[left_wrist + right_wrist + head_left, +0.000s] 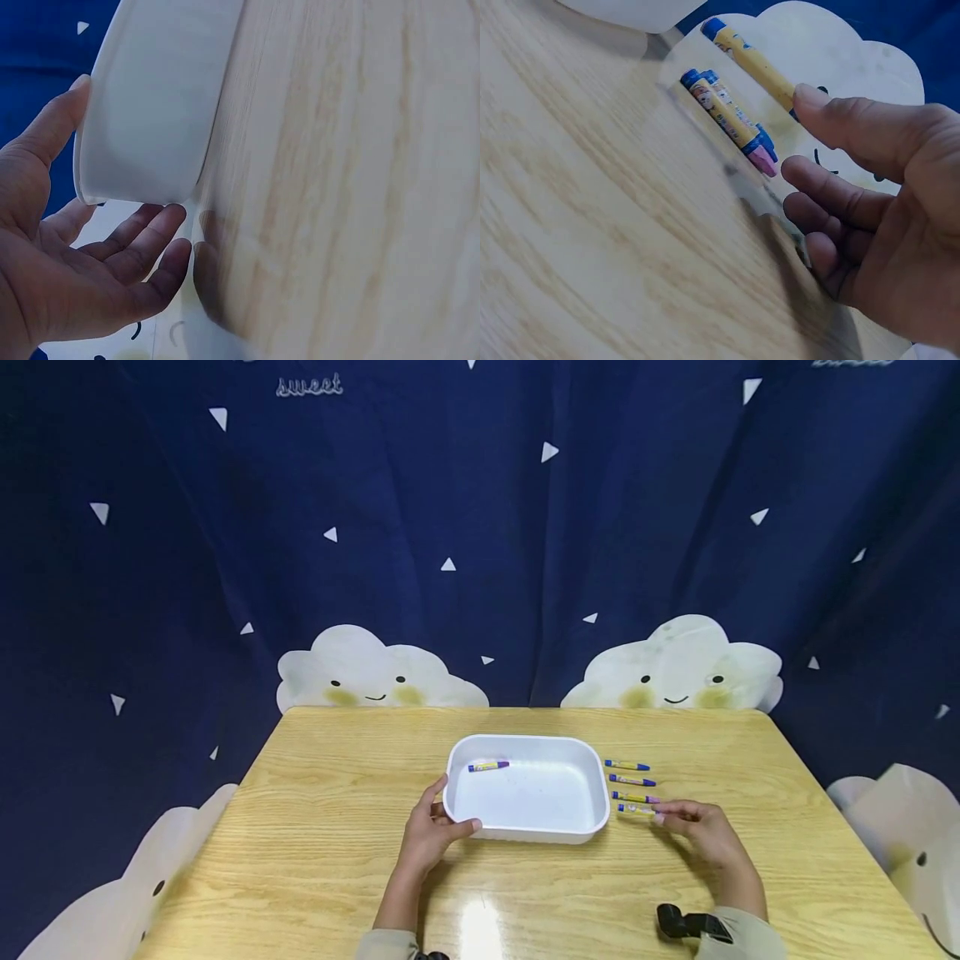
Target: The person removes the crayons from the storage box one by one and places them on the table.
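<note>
A white plastic tray (pixel 536 837) stands on the table, with one purple-tipped crayon (pixel 488 767) lying inside near its back left. My left hand (pixel 429 835) grips the tray's front left corner; in the left wrist view its thumb (pixel 64 112) lies at the rim and the fingers (pixel 150 240) are bent against the end wall. To the right of the tray, my right hand (pixel 705 831) pinches the end of a yellow-and-blue crayon (pixel 750 64), thumb on the near side. Beyond it on the table lie a pink-tipped crayon (pixel 635 797) and two blue-tipped crayons (pixel 632 781).
The wooden table (pixel 322 777) reaches back to a dark blue curtain (pixel 495 527) with white triangles and cloud shapes. Table surface extends left of the tray and right of the crayons. A black wrist strap mount (pixel 682 922) sits at the right sleeve.
</note>
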### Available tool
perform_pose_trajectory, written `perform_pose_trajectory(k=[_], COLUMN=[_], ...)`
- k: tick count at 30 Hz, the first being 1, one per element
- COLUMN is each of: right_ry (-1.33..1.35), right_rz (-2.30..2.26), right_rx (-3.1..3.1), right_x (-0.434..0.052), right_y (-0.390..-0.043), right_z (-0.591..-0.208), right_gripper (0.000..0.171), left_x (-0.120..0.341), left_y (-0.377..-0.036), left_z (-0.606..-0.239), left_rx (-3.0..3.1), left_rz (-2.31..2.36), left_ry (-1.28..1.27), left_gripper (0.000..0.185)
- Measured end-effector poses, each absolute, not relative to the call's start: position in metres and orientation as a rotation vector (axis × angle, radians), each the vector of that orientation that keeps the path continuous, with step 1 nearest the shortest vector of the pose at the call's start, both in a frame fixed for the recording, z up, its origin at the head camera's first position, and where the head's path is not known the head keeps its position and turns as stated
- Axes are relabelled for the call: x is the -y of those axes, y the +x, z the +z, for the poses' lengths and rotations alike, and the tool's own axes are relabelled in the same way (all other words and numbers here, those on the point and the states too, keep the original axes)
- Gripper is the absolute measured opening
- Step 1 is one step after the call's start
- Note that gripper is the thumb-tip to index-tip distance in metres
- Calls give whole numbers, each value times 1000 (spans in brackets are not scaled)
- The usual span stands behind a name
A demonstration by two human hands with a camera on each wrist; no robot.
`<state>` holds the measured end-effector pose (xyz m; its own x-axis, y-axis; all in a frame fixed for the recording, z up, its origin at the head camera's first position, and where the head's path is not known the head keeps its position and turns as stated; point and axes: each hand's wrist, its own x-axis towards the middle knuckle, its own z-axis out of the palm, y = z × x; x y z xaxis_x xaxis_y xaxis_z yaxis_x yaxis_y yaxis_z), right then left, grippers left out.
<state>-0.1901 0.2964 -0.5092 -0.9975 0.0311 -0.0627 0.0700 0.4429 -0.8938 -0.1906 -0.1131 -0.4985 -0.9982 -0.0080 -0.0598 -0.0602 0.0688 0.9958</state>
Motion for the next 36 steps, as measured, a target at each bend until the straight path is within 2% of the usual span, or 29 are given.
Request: perform_pose_trajectory(k=[12,20,25,28,33,36], right_ry=[133,77,12,23,115,157], right_rz=[-1488,-1470,-1338,-1435,-1581,-1505], right_rx=[-2733,-2763,-2850,-2786,-2699,-2755], right_x=[-294,-290,-289,-287,-284,-281], right_y=[-194,-196,-198,-197,-193,-189], right_z=[-516,-516,-516,-517,-517,-511], right_gripper=[25,20,15,15,20,25], left_x=[114,112,114,114,113,114], left_y=[-191,-178,-184,-189,-192,-191], left_z=[-500,-469,-478,-490,-499,-498], left_rx=[-2256,-2213,-2189,-2193,-2227,-2228], left_rz=[2124,2131,2151,2156,2142,2137], left_ry=[-63,-48,-39,-43,-50,-55], left_gripper=[94,91,93,95,97,96])
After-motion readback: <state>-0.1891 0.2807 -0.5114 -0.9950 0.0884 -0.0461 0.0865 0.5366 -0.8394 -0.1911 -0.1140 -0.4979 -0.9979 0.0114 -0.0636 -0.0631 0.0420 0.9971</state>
